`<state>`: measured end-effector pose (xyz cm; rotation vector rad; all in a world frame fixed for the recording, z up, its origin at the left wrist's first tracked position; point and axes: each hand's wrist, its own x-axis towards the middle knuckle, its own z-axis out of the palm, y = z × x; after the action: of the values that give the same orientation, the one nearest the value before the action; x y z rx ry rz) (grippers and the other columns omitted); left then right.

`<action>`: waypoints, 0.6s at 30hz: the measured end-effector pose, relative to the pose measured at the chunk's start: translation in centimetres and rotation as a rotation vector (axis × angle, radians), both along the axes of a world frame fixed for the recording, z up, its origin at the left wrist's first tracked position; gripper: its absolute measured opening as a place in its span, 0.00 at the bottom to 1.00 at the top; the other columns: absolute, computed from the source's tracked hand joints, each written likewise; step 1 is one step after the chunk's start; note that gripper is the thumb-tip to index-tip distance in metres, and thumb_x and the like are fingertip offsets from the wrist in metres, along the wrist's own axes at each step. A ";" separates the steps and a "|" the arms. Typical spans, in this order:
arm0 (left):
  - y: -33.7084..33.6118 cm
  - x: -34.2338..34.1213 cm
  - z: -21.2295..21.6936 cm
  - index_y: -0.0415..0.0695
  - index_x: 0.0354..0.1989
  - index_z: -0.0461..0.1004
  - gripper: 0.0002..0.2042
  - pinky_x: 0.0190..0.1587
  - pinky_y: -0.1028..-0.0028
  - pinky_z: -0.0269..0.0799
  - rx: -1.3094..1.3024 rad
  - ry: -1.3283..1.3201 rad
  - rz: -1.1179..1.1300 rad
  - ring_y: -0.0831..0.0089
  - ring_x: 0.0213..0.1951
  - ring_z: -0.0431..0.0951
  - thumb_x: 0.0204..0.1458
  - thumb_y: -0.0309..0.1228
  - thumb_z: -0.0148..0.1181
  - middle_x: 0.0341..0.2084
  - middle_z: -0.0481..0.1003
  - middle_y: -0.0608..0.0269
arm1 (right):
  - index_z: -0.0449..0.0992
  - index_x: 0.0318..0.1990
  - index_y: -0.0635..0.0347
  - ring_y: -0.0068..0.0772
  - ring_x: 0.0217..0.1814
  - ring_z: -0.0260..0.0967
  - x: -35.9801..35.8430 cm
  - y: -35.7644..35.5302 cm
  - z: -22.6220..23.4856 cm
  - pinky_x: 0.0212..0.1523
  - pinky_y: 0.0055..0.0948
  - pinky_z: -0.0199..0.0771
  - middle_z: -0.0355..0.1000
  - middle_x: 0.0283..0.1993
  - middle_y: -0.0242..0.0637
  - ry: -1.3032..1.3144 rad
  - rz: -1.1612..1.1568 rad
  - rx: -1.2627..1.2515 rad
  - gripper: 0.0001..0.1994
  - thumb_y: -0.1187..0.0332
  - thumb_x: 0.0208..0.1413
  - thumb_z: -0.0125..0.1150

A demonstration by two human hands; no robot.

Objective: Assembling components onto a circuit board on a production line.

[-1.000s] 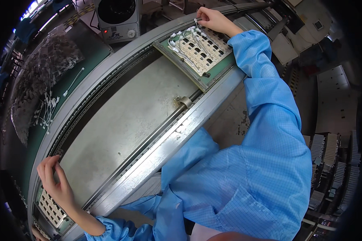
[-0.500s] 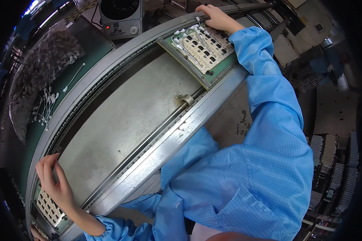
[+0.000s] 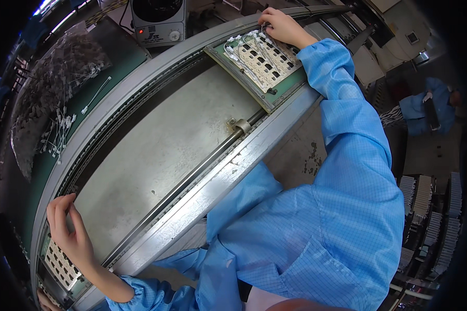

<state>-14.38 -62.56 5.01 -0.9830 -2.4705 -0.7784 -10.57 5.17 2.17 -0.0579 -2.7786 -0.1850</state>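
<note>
At the far right end of the conveyor, my right hand (image 3: 284,27) is closed at the top corner of a cream panel of circuit boards (image 3: 267,65). Its fingertips pinch a thin white wire (image 3: 263,28), partly hidden by the hand. The panel lies in a green-edged carrier (image 3: 238,78), with more white wires and connectors across it. My left hand (image 3: 70,230) is at the lower left, fingers loosely bent over the far rail, holding nothing visible. Just below it, partly covered by the wrist, lies another cream panel (image 3: 61,264) with dark cut-outs.
Metal conveyor rails (image 3: 176,228) curve across the view, with a shaft (image 3: 192,181) along the near one. Beyond lie a clear bag of white connector wires (image 3: 62,88), loose wires (image 3: 59,132) and a fan unit (image 3: 158,23). A co-worker in blue (image 3: 430,109) is at right; another person's hand (image 3: 46,300) shows bottom left.
My right hand has drawn its fingers back from the far rail onto the panel's corner, at the wire. My left hand has hardly moved. The co-worker has come into clearer view.
</note>
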 end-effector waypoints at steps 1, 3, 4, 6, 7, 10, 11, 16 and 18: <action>0.0 0.0 0.1 0.33 0.40 0.75 0.06 0.46 0.73 0.69 -0.009 0.013 0.001 0.65 0.39 0.74 0.56 0.14 0.53 0.36 0.75 0.54 | 0.78 0.50 0.58 0.46 0.53 0.72 0.2 0.2 -0.2 0.56 0.40 0.73 0.73 0.47 0.41 0.000 0.001 0.002 0.14 0.75 0.56 0.56; 0.0 -0.1 0.0 0.33 0.40 0.75 0.06 0.47 0.73 0.69 -0.002 -0.006 0.004 0.65 0.41 0.75 0.57 0.14 0.53 0.36 0.74 0.54 | 0.78 0.49 0.58 0.45 0.54 0.72 0.8 0.0 -0.4 0.55 0.39 0.74 0.75 0.46 0.39 0.001 -0.006 0.041 0.13 0.75 0.57 0.55; 0.0 -0.1 -0.1 0.33 0.41 0.74 0.06 0.49 0.74 0.69 0.004 -0.022 0.007 0.65 0.42 0.76 0.58 0.15 0.53 0.36 0.74 0.55 | 0.78 0.49 0.58 0.45 0.54 0.72 1.0 0.0 -0.5 0.55 0.39 0.74 0.75 0.46 0.39 -0.001 -0.005 0.041 0.13 0.75 0.57 0.55; 0.0 0.1 0.0 0.33 0.41 0.74 0.06 0.49 0.73 0.69 -0.011 -0.014 0.007 0.65 0.42 0.76 0.58 0.15 0.53 0.37 0.74 0.55 | 0.80 0.48 0.56 0.42 0.56 0.71 1.4 -1.3 -0.2 0.57 0.40 0.71 0.76 0.48 0.36 0.013 -0.026 0.023 0.14 0.76 0.57 0.53; 0.1 0.1 0.1 0.33 0.41 0.74 0.06 0.49 0.73 0.69 -0.024 -0.005 0.006 0.65 0.42 0.76 0.58 0.15 0.53 0.37 0.74 0.55 | 0.80 0.48 0.56 0.42 0.56 0.71 1.6 -1.0 -0.4 0.57 0.40 0.71 0.76 0.48 0.36 0.011 -0.026 0.020 0.14 0.76 0.57 0.53; 0.3 0.1 0.1 0.33 0.40 0.75 0.06 0.46 0.72 0.69 -0.011 -0.011 0.000 0.64 0.40 0.75 0.56 0.14 0.54 0.36 0.74 0.54 | 0.81 0.49 0.53 0.40 0.56 0.71 2.5 0.3 -0.4 0.60 0.42 0.66 0.76 0.49 0.36 0.000 -0.046 0.076 0.16 0.77 0.57 0.51; 0.3 0.1 0.1 0.33 0.40 0.75 0.06 0.46 0.72 0.69 -0.012 -0.009 -0.002 0.64 0.40 0.75 0.56 0.14 0.54 0.36 0.74 0.54 | 0.81 0.49 0.52 0.40 0.56 0.71 2.5 0.2 -0.5 0.61 0.43 0.64 0.77 0.49 0.36 0.016 -0.007 0.133 0.17 0.77 0.56 0.51; -0.1 0.2 0.0 0.33 0.39 0.75 0.06 0.47 0.71 0.69 -0.004 -0.001 0.007 0.63 0.40 0.76 0.56 0.14 0.54 0.36 0.75 0.54 | 0.81 0.50 0.50 0.40 0.55 0.71 1.6 0.8 -0.8 0.60 0.43 0.63 0.77 0.49 0.35 -0.001 0.011 0.239 0.18 0.78 0.56 0.51; 0.0 0.2 0.1 0.33 0.40 0.75 0.07 0.47 0.71 0.69 -0.002 0.004 0.011 0.63 0.40 0.76 0.56 0.14 0.54 0.36 0.75 0.54 | 0.81 0.50 0.50 0.41 0.54 0.71 1.3 1.6 -1.3 0.59 0.42 0.65 0.77 0.49 0.33 0.056 -0.072 0.038 0.18 0.78 0.55 0.50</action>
<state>-14.21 -62.53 5.07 -0.9700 -2.4721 -0.7695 -9.22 6.73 0.89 -0.1509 -2.7183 -0.2504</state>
